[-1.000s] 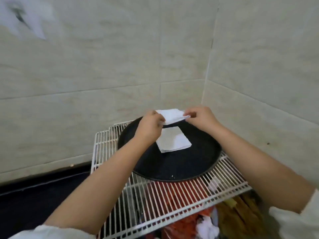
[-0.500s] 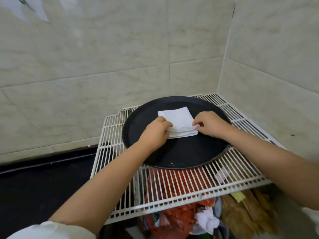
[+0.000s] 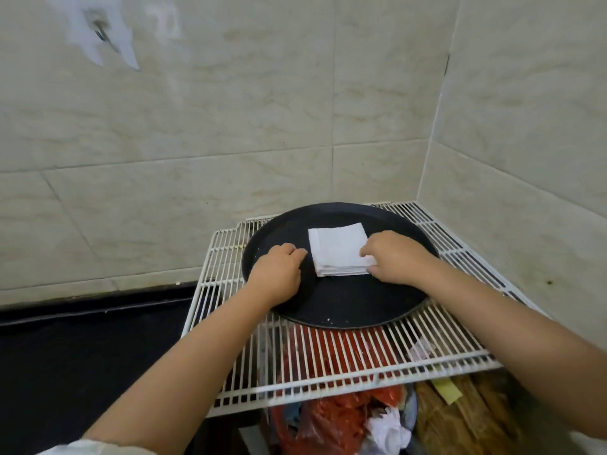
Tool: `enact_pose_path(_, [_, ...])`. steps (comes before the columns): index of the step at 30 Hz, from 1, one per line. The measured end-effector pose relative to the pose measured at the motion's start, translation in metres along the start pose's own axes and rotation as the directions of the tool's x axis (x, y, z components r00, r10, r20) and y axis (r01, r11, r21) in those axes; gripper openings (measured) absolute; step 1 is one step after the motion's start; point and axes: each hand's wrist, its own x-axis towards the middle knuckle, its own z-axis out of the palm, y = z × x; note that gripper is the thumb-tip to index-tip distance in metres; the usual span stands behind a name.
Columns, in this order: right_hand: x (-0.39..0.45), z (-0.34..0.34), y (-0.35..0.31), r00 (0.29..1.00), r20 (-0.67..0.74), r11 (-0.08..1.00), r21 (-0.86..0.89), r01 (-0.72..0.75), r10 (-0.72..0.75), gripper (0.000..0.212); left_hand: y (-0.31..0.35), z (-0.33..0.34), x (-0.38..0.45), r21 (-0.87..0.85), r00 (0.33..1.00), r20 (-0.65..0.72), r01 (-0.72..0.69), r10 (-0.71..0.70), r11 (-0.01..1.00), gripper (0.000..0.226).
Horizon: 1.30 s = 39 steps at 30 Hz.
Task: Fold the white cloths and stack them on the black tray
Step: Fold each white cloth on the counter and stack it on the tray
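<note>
A round black tray [image 3: 348, 307] lies on a white wire rack [image 3: 331, 362] in a tiled corner. On the tray sits a small stack of folded white cloths [image 3: 335, 247], squared up. My right hand [image 3: 394, 257] rests on the stack's right front corner, fingers pressing its edge. My left hand [image 3: 279, 267] lies on the tray just left of the stack, fingers curled, its tips at or just short of the cloth edge, holding nothing.
Tiled walls close in behind and on the right. Under the rack sit red plastic bags [image 3: 331, 418], crumpled white paper [image 3: 387, 431] and brown bundles [image 3: 460, 418]. A dark counter [image 3: 82, 356] lies to the left.
The folded cloth held above the tray came down onto the cloth lying there. My left hand let go and slid left; my right hand stays on the stack.
</note>
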Motion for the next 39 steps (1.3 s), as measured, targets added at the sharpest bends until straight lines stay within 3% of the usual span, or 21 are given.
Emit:
enact_pose_path(4, [0.009, -0.032, -0.041, 0.984, -0.156, 0.989, 0.11, 0.101, -0.083, 0.039, -0.038, -0.021, -0.024, 0.015, 0.99, -0.082, 0.115, -0.114, 0.993, 0.046])
enact_pose_path(8, [0.023, -0.042, -0.12, 0.952, -0.205, 0.959, 0.123, 0.256, -0.228, 0.044, -0.096, -0.049, -0.076, -0.038, 0.947, -0.138, 0.289, -0.292, 0.957, 0.045])
enact_pose_path(13, [0.035, -0.039, -0.273, 0.884, -0.234, 0.878, 0.171, 0.448, -0.405, 0.05, -0.196, -0.072, -0.189, -0.073, 0.812, -0.211, 0.542, -0.545, 0.837, 0.045])
enact_pose_path(18, [0.016, -0.028, -0.452, 0.806, -0.222, 0.771, 0.24, 0.59, -0.548, 0.052, -0.295, -0.082, -0.333, -0.008, 0.676, -0.245, 0.716, -0.695, 0.698, 0.044])
enact_pose_path(22, [-0.007, -0.018, -0.585, 0.753, -0.222, 0.705, 0.264, 0.658, -0.619, 0.054, -0.367, -0.089, -0.441, 0.069, 0.588, -0.247, 0.804, -0.77, 0.591, 0.046])
enact_pose_path(29, [-0.021, 0.005, -0.758, 0.688, -0.181, 0.642, 0.255, 0.723, -0.703, 0.055, -0.476, -0.085, -0.569, 0.148, 0.433, -0.22, 0.901, -0.874, 0.408, 0.045])
enact_pose_path(32, [-0.013, 0.018, -0.829, 0.654, -0.169, 0.606, 0.263, 0.751, -0.737, 0.054, -0.527, -0.079, -0.605, 0.123, 0.346, -0.189, 0.937, -0.919, 0.328, 0.045])
enact_pose_path(39, [0.05, 0.04, -0.988, 0.619, -0.136, 0.567, 0.291, 0.771, -0.773, 0.053, -0.676, -0.078, -0.646, 0.114, 0.267, -0.149, 0.961, -0.952, 0.252, 0.047])
